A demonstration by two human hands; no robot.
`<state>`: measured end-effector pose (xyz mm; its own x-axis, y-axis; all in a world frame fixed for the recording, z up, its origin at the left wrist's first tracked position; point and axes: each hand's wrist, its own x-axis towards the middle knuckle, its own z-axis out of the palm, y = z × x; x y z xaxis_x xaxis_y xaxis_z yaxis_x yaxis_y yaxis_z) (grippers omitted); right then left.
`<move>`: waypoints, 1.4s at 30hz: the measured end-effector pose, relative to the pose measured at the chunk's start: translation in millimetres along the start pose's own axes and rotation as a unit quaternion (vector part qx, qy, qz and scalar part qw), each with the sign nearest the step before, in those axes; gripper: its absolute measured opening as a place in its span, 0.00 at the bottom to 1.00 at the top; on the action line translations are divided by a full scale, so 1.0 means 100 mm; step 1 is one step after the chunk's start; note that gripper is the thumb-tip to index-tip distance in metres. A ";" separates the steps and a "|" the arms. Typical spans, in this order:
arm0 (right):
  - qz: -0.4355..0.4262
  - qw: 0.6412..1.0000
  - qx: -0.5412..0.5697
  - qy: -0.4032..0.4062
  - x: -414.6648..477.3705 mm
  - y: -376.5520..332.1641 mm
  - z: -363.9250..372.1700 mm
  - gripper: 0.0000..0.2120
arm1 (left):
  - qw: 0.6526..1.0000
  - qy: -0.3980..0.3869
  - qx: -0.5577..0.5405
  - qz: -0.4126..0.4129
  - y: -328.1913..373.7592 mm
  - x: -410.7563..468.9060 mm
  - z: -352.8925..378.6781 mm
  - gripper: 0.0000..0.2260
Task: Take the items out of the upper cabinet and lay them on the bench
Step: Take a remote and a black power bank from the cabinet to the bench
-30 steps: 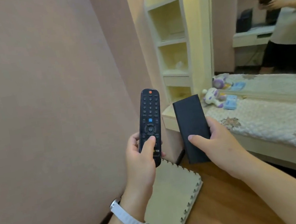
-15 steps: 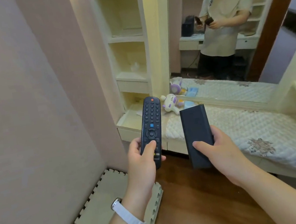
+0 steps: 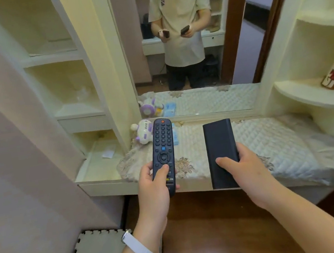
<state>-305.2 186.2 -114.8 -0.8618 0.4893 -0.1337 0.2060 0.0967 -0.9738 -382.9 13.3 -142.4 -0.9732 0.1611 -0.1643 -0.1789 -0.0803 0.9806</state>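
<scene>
So the remote control was held in the left hand, long axis running from about 6 to 12 o'clock, button face up and the red power button at the far end. It was a slim dark blue-black stick packed with small keys, a blue one mid-way and a round pad lower down, thumb pressed just under that pad, fingers wrapped around the underside. The dark rectangular box was gripped in the right hand, thumb laid flat on top, fingers curled around its right edge; same 6-to-12 lean, tipped a hair toward 1. Plain matte, no markings to be made out. Both things were kept in the air over the front edge of the quilted bench, well apart from each other. Compared with half a second earlier, the view had been swung right, so the mirror was faced squarely and the two items were spread wider apart. A plush toy was seen at 11 o'clock of the remote's tip.
</scene>
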 end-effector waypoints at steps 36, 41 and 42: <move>0.233 0.972 -0.010 -0.030 3.65 1.31 -0.62 0.11 | 0.979 0.042 0.085 -0.179 -1.14 3.15 1.74 0.06; 0.290 0.956 -0.027 -0.024 4.03 1.54 -0.32 0.14 | 0.969 0.027 0.101 -0.225 -1.50 3.62 1.75 0.07; 0.298 0.954 -0.029 -0.022 4.10 1.57 -0.26 0.14 | 0.967 0.019 0.106 -0.231 -1.55 3.69 1.76 0.06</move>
<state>-613.7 424.8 -317.7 -0.6016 0.4349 -0.6701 0.6902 -0.1393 -0.7101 -688.3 258.4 -336.3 -0.8013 0.0946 -0.5907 -0.5669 0.1951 0.8003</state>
